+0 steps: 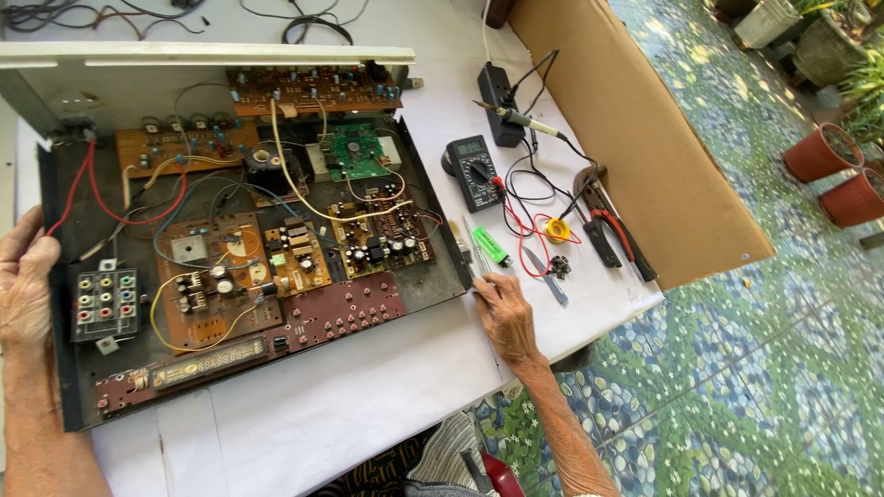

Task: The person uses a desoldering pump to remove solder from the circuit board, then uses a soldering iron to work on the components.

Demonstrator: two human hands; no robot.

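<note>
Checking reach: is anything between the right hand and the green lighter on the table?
Nothing visible blocks it. The right hand rests at the open chassis's corner; the green lighter lies just beyond its fingertips, a thin metal tool alongside.

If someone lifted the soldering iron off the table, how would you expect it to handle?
The soldering iron is a thin round rod, so it could probably roll if nudged. Its black cord loops loosely, so it looks floppy and would likely trail and tug. It lies across a black box, so lifting it may shift that.
</note>
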